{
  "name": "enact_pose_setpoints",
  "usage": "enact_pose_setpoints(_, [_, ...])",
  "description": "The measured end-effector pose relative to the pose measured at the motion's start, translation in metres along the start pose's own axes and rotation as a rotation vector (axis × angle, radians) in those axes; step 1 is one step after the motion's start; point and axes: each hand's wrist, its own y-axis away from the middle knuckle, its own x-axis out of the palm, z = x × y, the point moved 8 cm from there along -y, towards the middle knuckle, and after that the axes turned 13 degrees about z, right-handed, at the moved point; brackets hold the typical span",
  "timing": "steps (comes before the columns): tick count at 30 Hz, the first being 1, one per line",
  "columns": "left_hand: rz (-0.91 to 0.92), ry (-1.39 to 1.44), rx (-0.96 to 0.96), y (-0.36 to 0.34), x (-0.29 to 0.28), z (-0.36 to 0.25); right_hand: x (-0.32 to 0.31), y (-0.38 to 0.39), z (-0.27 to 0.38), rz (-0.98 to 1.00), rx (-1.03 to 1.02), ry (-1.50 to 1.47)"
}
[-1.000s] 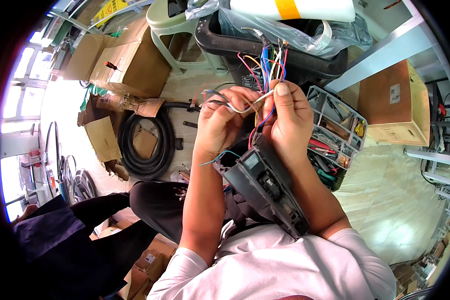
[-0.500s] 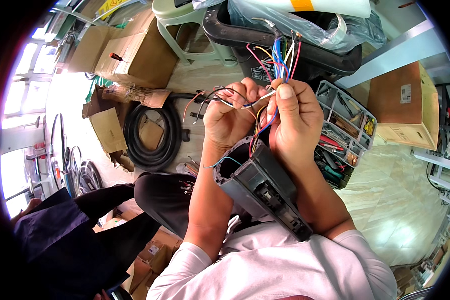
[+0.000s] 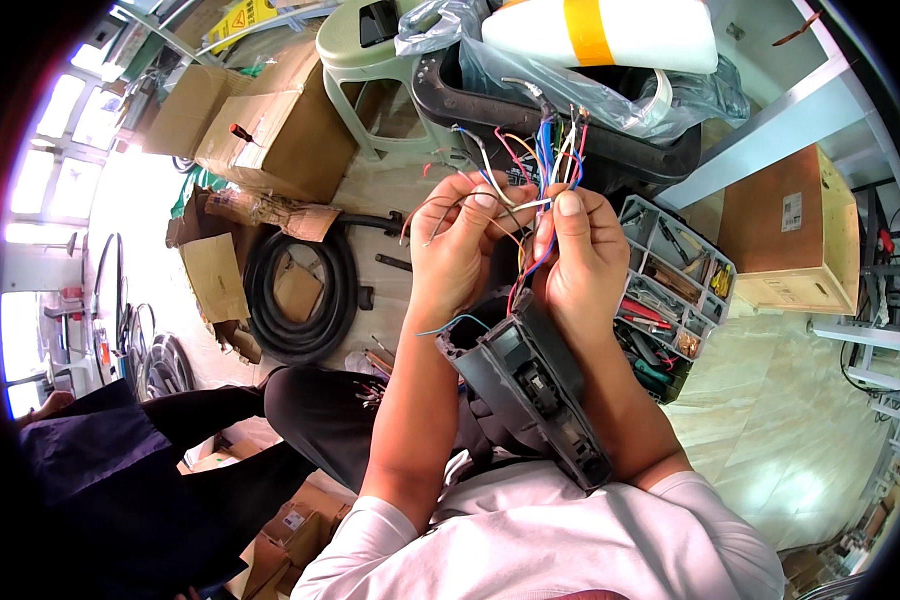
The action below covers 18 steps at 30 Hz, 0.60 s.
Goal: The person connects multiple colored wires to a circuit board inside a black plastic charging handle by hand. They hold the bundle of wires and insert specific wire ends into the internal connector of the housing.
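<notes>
Between thumb and fingers my left hand (image 3: pixel 455 235) pinches several thin wires, with black, white and reddish ends sticking out to its left. My right hand (image 3: pixel 582 235) is closed on a bundle of coloured wires (image 3: pixel 547 150), whose blue, red, white and yellow ends fan out above the fingers. The two hands nearly touch. From below, wires run up out of the open end of a black plastic housing (image 3: pixel 525 375), which lies tilted on my lap between my forearms. A single light-blue wire (image 3: pixel 455 322) curls out of the housing's opening on its left side.
A compartment tool box (image 3: pixel 675 275) lies to the right, near a wooden crate (image 3: pixel 785 225). Ahead stands a black bin (image 3: pixel 450 95) with plastic wrap and a white roll (image 3: pixel 640 35). Coiled black hose (image 3: pixel 260 290), cardboard boxes (image 3: pixel 270 130) and a green stool (image 3: pixel 345 45) are left. Another person (image 3: pixel 100 480) is lower left.
My left hand has turned, its thumb now lying over the wires, and a white wire now points upward from it. Both hands and the housing sit slightly lower in view.
</notes>
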Motion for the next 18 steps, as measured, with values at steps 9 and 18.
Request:
enact_pose_setpoints(9, [-0.105,-0.097,0.035,0.001,-0.0032,-0.0031,0.0008,0.0011,0.0012,-0.011,-0.01,0.039])
enact_pose_setpoints(18, [-0.044,-0.016,-0.041,0.0022,-0.0012,-0.0035,-0.0004,0.002,-0.0009,-0.003,-0.012,-0.005])
